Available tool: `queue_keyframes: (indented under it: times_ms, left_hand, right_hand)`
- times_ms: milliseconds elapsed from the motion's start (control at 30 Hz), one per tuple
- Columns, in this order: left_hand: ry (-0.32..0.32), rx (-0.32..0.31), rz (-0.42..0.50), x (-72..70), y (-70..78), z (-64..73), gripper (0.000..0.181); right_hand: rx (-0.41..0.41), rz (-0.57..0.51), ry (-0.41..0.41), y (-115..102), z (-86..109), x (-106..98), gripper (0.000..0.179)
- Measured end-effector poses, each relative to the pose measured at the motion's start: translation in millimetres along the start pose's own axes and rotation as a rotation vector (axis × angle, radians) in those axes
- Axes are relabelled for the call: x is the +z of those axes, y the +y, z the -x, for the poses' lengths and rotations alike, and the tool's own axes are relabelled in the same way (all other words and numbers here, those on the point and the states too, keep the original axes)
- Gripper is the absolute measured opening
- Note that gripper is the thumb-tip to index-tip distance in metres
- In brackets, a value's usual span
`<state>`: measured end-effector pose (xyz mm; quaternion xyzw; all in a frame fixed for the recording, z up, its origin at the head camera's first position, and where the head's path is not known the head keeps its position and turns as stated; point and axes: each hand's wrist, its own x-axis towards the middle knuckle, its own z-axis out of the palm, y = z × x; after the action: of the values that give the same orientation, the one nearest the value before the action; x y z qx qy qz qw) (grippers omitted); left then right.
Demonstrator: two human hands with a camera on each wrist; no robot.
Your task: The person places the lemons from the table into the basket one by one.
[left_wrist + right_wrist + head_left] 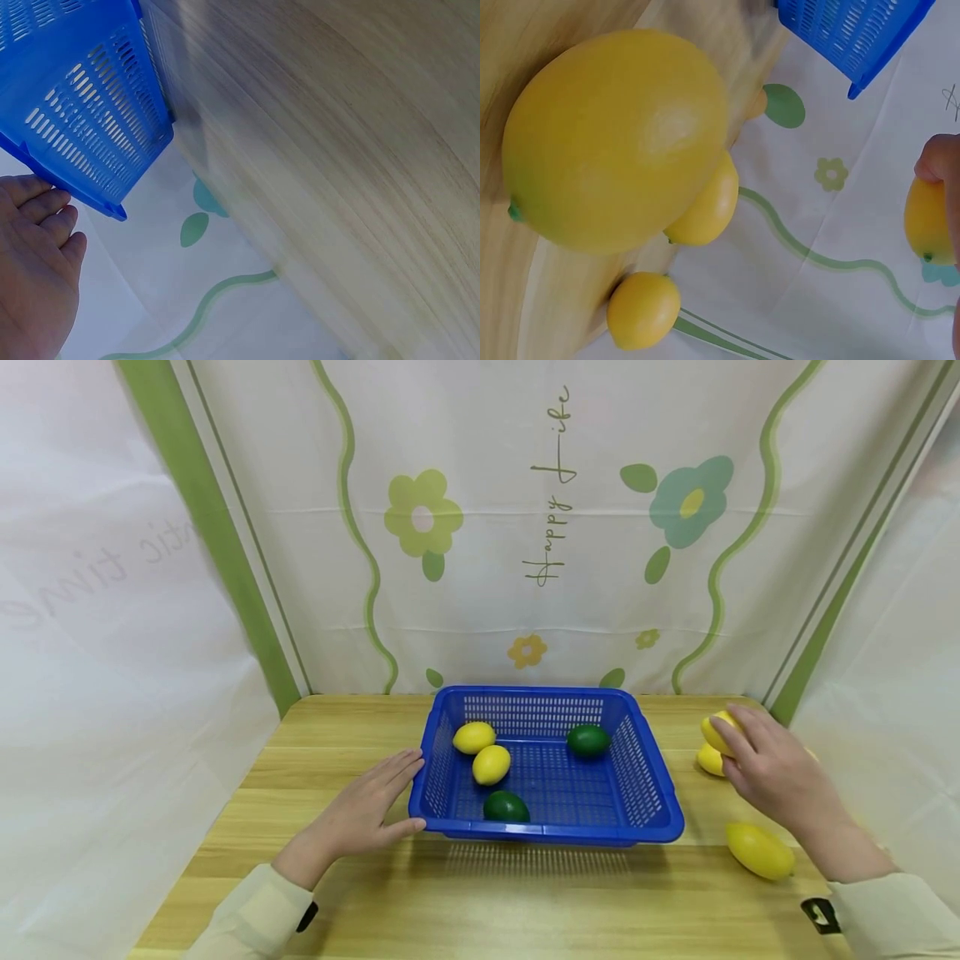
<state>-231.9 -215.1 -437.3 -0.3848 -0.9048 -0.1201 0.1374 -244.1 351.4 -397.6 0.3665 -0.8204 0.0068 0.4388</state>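
My right hand (776, 768) grips a yellow lemon (716, 732), raised to the right of the blue basket (547, 833). In the right wrist view that lemon (924, 221) shows at the right edge, with the thumb on it. Just under the held one, another lemon (709, 761) lies on the table. My left hand (367, 806) touches the basket's left rim with its fingers extended. Inside the basket are two lemons (474, 738) at the left and two dark green, lime-shaped fruits, one at the right (588, 741) and one by the front wall (506, 807).
A larger yellow fruit (760, 852) lies on the wooden table (337, 902), nearer the front right. Behind the right hand, another lemon (643, 310) appears in the right wrist view. A printed curtain (480, 610) hangs at the table's back and sides.
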Motion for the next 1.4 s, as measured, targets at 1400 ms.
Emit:
queue_keyframes:
  times_ms: [1400]
  left_hand:
    - [0.021, 0.09, -0.146, 6.2, -2.8, 1.6, 0.083]
  right_hand:
    - [-0.179, -0.029, 0.121, -36.4, -50.3, 9.4, 0.037]
